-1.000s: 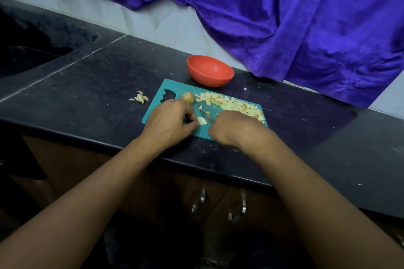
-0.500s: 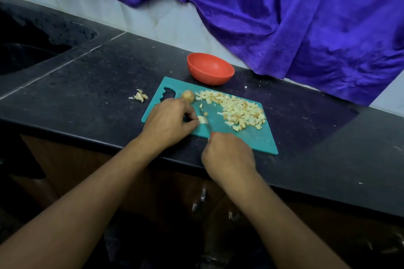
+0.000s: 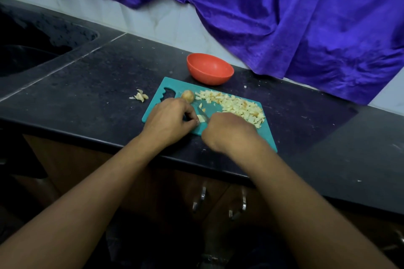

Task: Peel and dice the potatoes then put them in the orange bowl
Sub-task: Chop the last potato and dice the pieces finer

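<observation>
A teal cutting board (image 3: 265, 138) lies on the black counter with a heap of diced potato (image 3: 235, 105) along its far right side. A small whole potato (image 3: 188, 96) sits near the board's handle cut-out. My left hand (image 3: 169, 120) pinches a pale potato piece (image 3: 201, 118) against the board. My right hand (image 3: 227, 131) grips a knife (image 3: 203, 112), whose blade lies right beside that piece; its handle is hidden in my fist. The orange bowl (image 3: 209, 69) stands just beyond the board with nothing visible inside.
A small pile of potato peels (image 3: 140, 96) lies on the counter left of the board. A dark sink (image 3: 32, 50) is at the far left. Purple cloth (image 3: 284, 17) hangs over the back wall. The counter edge (image 3: 109, 141) runs just below my wrists.
My right hand, pulled back toward the counter edge half a second ago, has moved forward onto the board again, bringing the knife up to the piece. My left hand has barely moved.
</observation>
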A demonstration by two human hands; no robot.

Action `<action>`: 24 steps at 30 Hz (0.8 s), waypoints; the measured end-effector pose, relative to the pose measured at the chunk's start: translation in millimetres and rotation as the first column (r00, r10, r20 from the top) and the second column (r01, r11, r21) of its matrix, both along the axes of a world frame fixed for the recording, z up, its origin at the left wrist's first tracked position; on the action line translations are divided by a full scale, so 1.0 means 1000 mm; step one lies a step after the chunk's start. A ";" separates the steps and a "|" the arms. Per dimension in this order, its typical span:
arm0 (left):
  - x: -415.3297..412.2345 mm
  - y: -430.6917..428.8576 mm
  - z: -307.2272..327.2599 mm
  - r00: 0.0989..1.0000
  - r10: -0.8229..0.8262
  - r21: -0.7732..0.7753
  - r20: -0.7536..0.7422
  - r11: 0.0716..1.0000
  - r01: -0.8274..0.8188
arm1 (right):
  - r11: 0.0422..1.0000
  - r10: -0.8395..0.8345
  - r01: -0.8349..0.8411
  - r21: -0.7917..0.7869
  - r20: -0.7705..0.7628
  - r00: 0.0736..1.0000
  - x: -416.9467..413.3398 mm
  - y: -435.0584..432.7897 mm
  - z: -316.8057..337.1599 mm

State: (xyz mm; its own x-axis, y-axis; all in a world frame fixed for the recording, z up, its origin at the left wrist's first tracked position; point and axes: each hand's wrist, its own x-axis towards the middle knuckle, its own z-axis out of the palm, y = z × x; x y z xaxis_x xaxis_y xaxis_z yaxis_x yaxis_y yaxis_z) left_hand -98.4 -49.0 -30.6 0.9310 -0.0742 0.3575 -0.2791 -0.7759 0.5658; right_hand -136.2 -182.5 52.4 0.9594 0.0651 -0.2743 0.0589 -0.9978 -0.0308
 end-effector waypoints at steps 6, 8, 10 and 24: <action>0.004 0.002 -0.004 1.000 -0.019 0.009 0.013 1.000 0.019 | 0.997 -0.035 0.031 0.066 0.057 0.998 -0.025 -0.015 -0.027; 0.005 0.003 -0.005 0.999 -0.039 0.014 0.022 0.999 0.038 | 0.998 -0.029 0.029 0.055 -0.004 1.000 -0.014 -0.016 -0.005; 0.004 0.004 -0.005 0.999 -0.051 0.018 0.014 0.999 0.051 | 1.000 0.019 -0.019 -0.011 -0.023 1.000 -0.001 -0.010 0.016; 0.007 0.006 -0.008 0.998 -0.053 0.010 0.025 0.999 0.053 | 0.999 -0.022 0.022 0.040 0.014 1.000 -0.021 -0.013 -0.021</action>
State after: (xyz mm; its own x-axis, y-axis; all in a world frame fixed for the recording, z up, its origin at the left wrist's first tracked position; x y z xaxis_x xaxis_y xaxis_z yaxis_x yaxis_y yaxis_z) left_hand -91.5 -42.9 -39.0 0.9161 -0.1271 0.3803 -0.3346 -0.7649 0.5504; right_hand -157.6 -195.6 31.6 0.9647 0.0545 -0.2576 0.0376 -0.9968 -0.0702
